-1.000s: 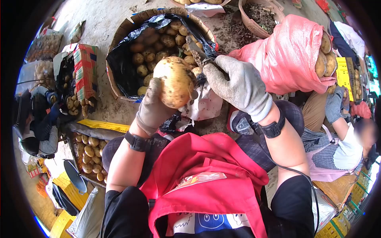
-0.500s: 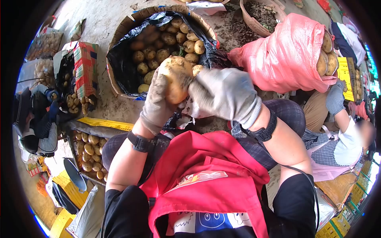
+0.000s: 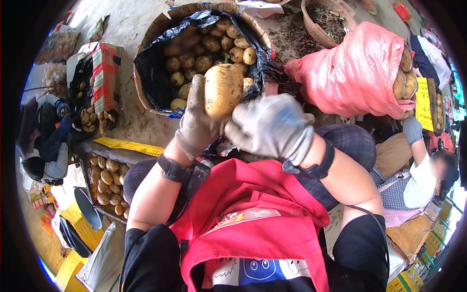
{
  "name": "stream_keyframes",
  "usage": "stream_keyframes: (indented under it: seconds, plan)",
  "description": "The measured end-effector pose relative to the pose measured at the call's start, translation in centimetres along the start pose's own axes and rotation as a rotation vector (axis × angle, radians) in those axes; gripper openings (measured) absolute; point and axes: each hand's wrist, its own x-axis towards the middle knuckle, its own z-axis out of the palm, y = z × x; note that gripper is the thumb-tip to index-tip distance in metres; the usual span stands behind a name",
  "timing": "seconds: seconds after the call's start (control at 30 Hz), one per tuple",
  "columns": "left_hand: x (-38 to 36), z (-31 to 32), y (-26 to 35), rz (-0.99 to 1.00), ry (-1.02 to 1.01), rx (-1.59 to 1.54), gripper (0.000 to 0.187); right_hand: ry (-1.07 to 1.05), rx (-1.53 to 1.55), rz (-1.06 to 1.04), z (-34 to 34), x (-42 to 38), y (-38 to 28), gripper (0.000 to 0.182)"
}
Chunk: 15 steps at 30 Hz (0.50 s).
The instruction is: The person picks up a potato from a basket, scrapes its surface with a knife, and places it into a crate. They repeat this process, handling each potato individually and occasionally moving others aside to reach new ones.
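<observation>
A large yellow potato (image 3: pixel 223 91) with brown dirt spots stands upright in my gloved left hand (image 3: pixel 195 121), whose fingers wrap its left side and base. My gloved right hand (image 3: pixel 272 127) is just to the right of the potato's lower end, its fingers curled and blurred by motion; whether anything is in them cannot be made out. Behind the potato is a round basket (image 3: pixel 142 87) lined with a black plastic bag (image 3: pixel 148 65) and holding many potatoes.
At the right lies a pink sack (image 3: pixel 345 73) of potatoes, with a co-worker (image 3: pixel 413 180) beyond. A basket of soil (image 3: pixel 314 24) stands at the top. A potato crate (image 3: pixel 109 182) and red-green box (image 3: pixel 106 80) are at left, near another person (image 3: pixel 51 141).
The potato has turned in my left hand and shows a cleaner face. My right hand has moved slightly down and left. The co-worker's head has turned.
</observation>
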Motion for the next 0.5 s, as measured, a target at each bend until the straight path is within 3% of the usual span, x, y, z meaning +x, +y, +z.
stream_keyframes:
  seconds: [0.03,0.07,0.1,0.17,0.23,0.3,0.37,0.43,0.5]
  plan:
    - [0.1,0.1,0.0,0.074,0.015,-0.031,0.074,-0.063,-0.047,-0.08,0.6,-0.3,-0.4,0.029]
    - [0.1,0.1,-0.1,0.148,0.028,-0.06,0.081,0.017,-0.001,-0.136,0.9,-0.5,-0.4,0.028]
    - [0.5,-0.4,-0.2,0.211,0.028,0.109,0.076,0.018,-0.002,-0.133,0.8,-0.7,0.0,0.028]
    - [1.1,-0.9,0.3,0.336,0.042,0.447,0.082,0.215,0.199,-0.022,-1.2,0.2,1.2,0.026]
    - [0.8,-0.5,3.1,0.329,-0.049,0.765,0.061,0.173,0.247,0.26,-2.6,0.8,2.1,0.021]
    - [0.5,-0.9,2.9,-0.062,-0.218,0.016,0.05,0.185,0.176,0.266,-1.3,0.3,3.8,0.02]
    - [0.4,-0.8,2.6,-0.261,-0.298,-0.361,0.046,0.206,0.201,0.285,-1.1,0.1,3.7,0.021]
    - [0.2,-0.6,2.3,-0.156,-0.273,-0.273,0.048,0.162,0.143,0.274,-1.3,0.0,2.7,0.022]
    - [0.5,-0.8,2.0,-0.102,-0.258,-0.228,0.049,0.139,0.119,0.129,-0.5,-0.2,2.0,0.021]
